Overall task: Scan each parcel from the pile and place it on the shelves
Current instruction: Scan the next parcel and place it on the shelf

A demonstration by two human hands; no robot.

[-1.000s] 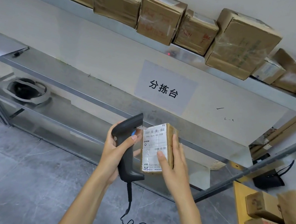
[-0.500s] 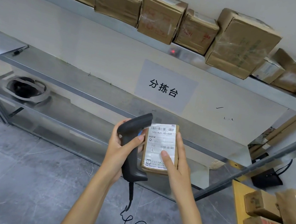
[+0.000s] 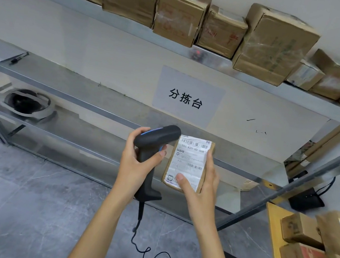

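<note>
A metal shelf unit (image 3: 314, 102) fills the wall, its upper shelf lined edge to edge with a row of brown parcels (image 3: 179, 15) that overhang the front lip; a paper sign (image 3: 188, 97) hangs below it. At the lower right, a wooden table (image 3: 272, 221) carries the pile (image 3: 318, 252) of boxes not yet done. In front of the lower shelves, the person's right hand (image 3: 200, 186) grips a small parcel (image 3: 188, 164) upright, thumb pressed on its white label (image 3: 189, 160) and fingers wrapped behind. The left hand (image 3: 135, 165) is curled round the handle of a black corded scanner (image 3: 153, 146), whose head sits just beside the label's upper edge. The scanner head seems so close and oblique that the barcode may not read. The thumb also covers part of the label, and adding another box to the crowded upper shelf could nudge a parcel off.
</note>
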